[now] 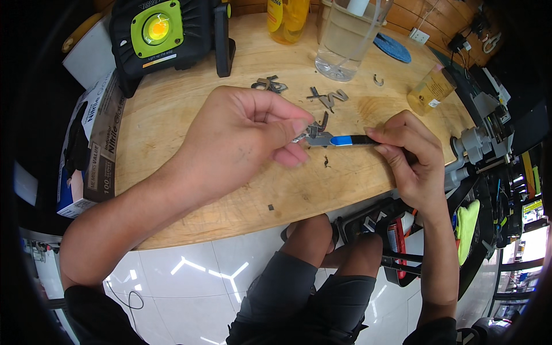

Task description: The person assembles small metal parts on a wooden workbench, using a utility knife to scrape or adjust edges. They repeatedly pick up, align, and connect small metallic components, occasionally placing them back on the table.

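My left hand (241, 129) pinches a small grey emblem piece (313, 131) between thumb and fingertips, above the wooden table. A dark strip sticks up from this piece, and its full shape is partly hidden by my fingers. My right hand (411, 152) grips the black end of a slim, flat blue-and-black tool (343, 140). The tool's blue end meets the flat grey part of the piece in my left hand. Beyond my hands lie loose letter-shaped emblem pieces (334, 99), with a small heap of more pieces (270, 84) farther left. Dark scraps (326, 162) lie below the tool.
A black work light (164, 34) glows at the far left, beside a box of gloves (98, 149). A clear spray bottle (345, 46), a yellow bottle (287, 20), a blue round pad (392, 48) and an amber bottle (431, 89) stand or lie along the table's far side.
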`<state>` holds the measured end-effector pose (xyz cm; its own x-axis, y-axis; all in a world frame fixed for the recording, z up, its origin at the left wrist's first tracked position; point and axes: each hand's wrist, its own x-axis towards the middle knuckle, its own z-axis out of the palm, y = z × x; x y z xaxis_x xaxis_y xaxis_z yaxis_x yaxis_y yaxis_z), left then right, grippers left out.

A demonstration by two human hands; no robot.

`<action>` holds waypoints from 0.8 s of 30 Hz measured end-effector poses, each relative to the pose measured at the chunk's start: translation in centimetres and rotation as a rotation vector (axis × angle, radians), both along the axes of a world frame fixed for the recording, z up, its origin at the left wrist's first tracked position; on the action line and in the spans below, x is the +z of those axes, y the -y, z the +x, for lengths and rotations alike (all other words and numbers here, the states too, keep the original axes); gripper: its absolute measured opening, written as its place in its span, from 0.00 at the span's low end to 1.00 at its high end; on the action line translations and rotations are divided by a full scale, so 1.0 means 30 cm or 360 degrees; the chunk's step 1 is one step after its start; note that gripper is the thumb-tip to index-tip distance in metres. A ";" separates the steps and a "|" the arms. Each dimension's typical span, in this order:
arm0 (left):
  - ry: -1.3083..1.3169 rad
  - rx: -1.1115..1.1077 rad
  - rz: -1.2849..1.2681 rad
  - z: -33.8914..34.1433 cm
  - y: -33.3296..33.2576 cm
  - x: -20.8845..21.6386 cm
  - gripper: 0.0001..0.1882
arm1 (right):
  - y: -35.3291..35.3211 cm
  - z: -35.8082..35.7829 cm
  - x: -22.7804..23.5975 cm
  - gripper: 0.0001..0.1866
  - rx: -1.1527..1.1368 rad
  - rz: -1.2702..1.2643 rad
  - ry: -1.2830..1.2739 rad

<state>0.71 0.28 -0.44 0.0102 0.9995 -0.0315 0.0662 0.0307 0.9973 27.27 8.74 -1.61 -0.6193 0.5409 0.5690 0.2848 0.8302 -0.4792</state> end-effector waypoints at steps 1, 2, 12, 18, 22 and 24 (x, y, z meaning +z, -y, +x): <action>-0.0006 0.0002 0.0000 0.001 0.002 0.005 0.10 | -0.001 0.002 -0.001 0.12 0.0006 0.0001 0.0002; -0.0013 0.0003 0.0000 0.002 0.003 0.008 0.10 | -0.002 0.003 -0.001 0.12 0.0013 0.0002 0.0005; 0.0022 0.0011 0.0012 -0.003 0.002 0.007 0.11 | -0.001 -0.004 -0.006 0.11 -0.0035 -0.0029 -0.0016; 0.0015 0.0027 0.0016 -0.003 0.004 0.001 0.11 | -0.002 -0.002 -0.010 0.11 -0.0080 -0.0023 0.0000; 0.0025 0.0040 0.0018 -0.005 0.008 -0.001 0.11 | -0.006 0.000 -0.014 0.11 -0.0076 -0.0018 -0.0019; 0.0028 0.0048 0.0029 -0.006 0.011 -0.001 0.11 | -0.006 -0.003 -0.016 0.11 -0.0077 -0.0039 -0.0036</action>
<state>0.53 -0.04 -0.46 -0.0198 0.9997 -0.0134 0.0480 0.0143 0.9987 27.19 8.91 -2.08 -0.5790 0.5842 0.5688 0.3133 0.8034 -0.5063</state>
